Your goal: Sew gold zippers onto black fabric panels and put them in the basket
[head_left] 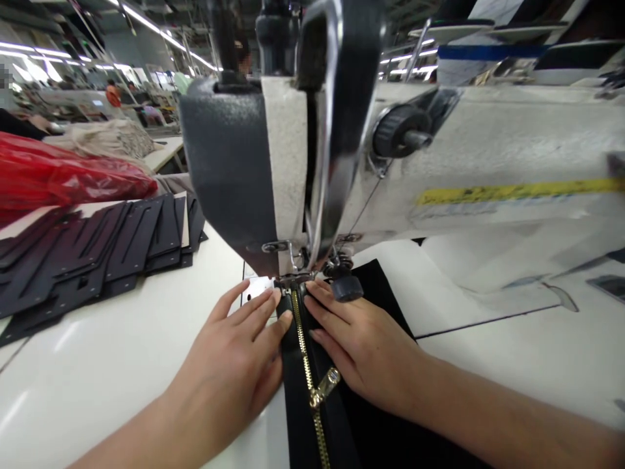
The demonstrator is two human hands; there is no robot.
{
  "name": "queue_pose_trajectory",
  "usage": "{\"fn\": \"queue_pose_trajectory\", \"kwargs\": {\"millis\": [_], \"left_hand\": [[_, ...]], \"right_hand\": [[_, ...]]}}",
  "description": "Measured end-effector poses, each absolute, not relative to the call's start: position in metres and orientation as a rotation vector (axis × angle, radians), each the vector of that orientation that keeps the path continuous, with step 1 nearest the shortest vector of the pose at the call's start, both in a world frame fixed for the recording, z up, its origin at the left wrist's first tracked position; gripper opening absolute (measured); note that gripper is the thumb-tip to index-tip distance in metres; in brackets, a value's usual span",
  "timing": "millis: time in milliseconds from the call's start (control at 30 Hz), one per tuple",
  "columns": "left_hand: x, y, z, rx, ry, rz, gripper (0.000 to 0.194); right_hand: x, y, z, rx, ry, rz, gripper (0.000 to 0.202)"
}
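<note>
A gold-toothed zipper on black material runs toward me from under the presser foot of a sewing machine. Its gold pull lies tilted to the right. To the left of the teeth, my left hand rests with fingers stretched out, fingertips on the black edge near the foot. My right hand lies flat on the other side, its extended fingers pressing the black fabric beside the teeth. The needle's tip cannot be made out.
Dark flat pieces with slots lie overlapping on the white table at left. Behind them are a red plastic bag and beige cloth. A yellow measuring tape is stuck along the machine arm. Other workstations stand farther back.
</note>
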State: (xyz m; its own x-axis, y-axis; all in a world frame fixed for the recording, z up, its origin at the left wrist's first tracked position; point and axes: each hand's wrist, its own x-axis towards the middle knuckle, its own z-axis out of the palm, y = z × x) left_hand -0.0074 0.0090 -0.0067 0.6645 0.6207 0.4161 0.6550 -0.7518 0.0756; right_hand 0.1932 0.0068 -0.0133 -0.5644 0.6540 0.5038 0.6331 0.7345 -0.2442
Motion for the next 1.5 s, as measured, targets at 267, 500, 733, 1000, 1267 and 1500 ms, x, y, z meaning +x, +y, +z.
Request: {"fn": "queue_pose_trajectory", "kwargs": {"millis": [267, 500, 733, 1000, 1267, 1500], "left_hand": [[-0.005, 0.015, -0.003, -2.800, -1.094, -0.615, 0.028], [-0.006, 0.009, -0.001, -2.798, -1.030, -0.621, 0.029], [-0.010, -0.012, -0.006, -2.783, -0.821, -0.716, 0.028], [-0.010, -0.014, 0.002, -2.796, -0.770, -0.639, 0.030], [-0.010, -0.019, 0.000, -2.916, -0.908, -0.681, 0.028], [0.004, -0.032, 0.008, -2.878, -1.212, -0.798, 0.024]], "right_hand": [[0.197, 0.020, -0.015, -0.947, -2.394, 0.038, 0.032], [0.189, -0.041, -0.001, -0.855, -2.382, -0.151, 0.027], [0.177, -0.082, -0.035, -0.885, -2.217, -0.203, 0.028], [0.179, -0.068, -0.013, -0.831, -2.205, -0.115, 0.029], [0.180, -0.087, -0.032, -0.996, -2.295, -0.215, 0.031], [0.175, -0.085, -0.032, -0.983, -2.183, -0.068, 0.031]]}}
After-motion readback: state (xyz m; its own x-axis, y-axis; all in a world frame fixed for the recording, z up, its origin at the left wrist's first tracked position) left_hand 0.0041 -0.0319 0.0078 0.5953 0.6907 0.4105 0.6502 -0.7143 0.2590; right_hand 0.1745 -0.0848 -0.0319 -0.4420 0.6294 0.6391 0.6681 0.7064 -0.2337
